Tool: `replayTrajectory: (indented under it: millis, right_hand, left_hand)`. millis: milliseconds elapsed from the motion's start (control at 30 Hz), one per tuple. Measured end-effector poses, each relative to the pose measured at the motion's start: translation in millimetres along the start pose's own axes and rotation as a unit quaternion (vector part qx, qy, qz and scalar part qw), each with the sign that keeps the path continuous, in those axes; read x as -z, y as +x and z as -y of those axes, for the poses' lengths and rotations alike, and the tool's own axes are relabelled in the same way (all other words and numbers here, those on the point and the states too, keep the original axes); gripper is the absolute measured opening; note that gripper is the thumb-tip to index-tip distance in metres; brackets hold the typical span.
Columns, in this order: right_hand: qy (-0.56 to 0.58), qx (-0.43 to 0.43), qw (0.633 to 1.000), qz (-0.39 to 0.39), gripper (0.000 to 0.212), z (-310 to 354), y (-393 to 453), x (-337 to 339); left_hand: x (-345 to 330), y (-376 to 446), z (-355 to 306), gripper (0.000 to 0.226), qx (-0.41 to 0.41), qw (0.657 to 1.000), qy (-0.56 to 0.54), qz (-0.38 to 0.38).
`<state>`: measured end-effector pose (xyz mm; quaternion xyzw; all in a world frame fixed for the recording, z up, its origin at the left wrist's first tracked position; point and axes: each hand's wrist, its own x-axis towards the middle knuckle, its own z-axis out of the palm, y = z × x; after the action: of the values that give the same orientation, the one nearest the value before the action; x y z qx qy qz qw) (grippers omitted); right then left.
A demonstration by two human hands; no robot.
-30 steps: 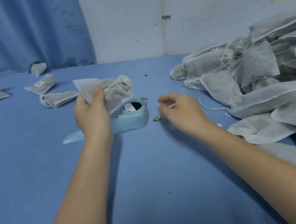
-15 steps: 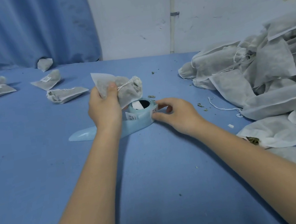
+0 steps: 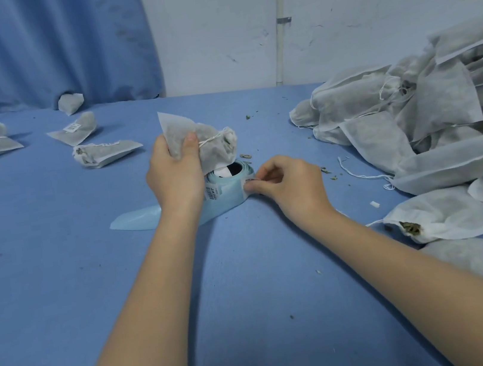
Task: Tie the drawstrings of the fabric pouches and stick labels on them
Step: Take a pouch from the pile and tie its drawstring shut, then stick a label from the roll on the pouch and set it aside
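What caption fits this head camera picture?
Left hand holds a tied grey fabric pouch; right hand pinches a white label on the pale blue roll.

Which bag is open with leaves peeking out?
The bag at the front of the big pile on the right. Its mouth gapes open, showing dried leaves, while the bag in the left hand is tied shut.

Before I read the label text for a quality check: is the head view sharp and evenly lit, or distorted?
Head view: soft even light, faint shadows under the arms, no glare; wide-angle bending curves the wall pipe; label roll is in focus, but its print is too small to read.
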<state>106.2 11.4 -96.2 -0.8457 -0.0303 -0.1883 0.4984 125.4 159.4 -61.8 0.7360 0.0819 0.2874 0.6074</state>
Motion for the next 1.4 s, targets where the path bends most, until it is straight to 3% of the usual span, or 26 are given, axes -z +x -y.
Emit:
replayTrajectory:
  millis: [133,267,400,567,667,800,900,1200,1333,1400]
  right_hand:
    - [-0.067,0.04,0.997,-0.012,0.025,2.5,-2.4,2.2]
    - [-0.038,0.057,0.997,0.045,0.028,6.2,-8.9,5.7]
    - [-0.024,0.046,0.994,0.1,0.024,9.2,-14.5,14.4]
    - [0.029,0.01,0.983,0.178,0.017,17.5,-17.8,38.4]
    - [0.036,0.038,0.985,0.167,0.011,29.5,-17.4,55.0]
    - [0.016,0.129,0.982,0.137,0.014,51.2,-15.2,72.3]
    - [-0.037,0.162,0.981,0.104,0.013,60.4,-12.3,78.6]
    - [-0.067,0.146,0.986,0.046,0.014,55.9,-9.7,79.1]
    - [0.013,0.102,0.995,0.017,0.036,51.9,-8.8,77.1]
    - [0.08,0.057,0.995,0.03,0.037,50.4,-7.2,76.3]
  left_hand:
    - [0.7,-0.8,-0.4,0.02,-0.002,1.0,0.001,0.001]
    - [0.9,-1.6,-1.5,0.022,-0.003,1.0,0.006,0.004]
    - [1.5,-1.4,-2.2,0.008,-0.006,1.0,0.003,0.008]
    - [4.9,-3.5,-7.1,0.013,-0.033,0.999,-0.013,0.018]
    - [9.9,-10.5,-16.1,0.014,-0.07,0.995,-0.04,0.05]
    - [10.8,-28.6,-27.3,0.005,-0.078,0.977,-0.058,0.188]
    - [7.3,-41.0,-34.1,0.006,-0.067,0.966,-0.06,0.242]
    - [4.2,-51.6,-38.0,0.016,-0.022,0.945,-0.139,0.295]
    - [2.9,-53.7,-35.6,0.023,-0.038,0.936,-0.136,0.322]
    - [0.3,-54.8,-34.7,0.03,-0.041,0.934,-0.132,0.33]
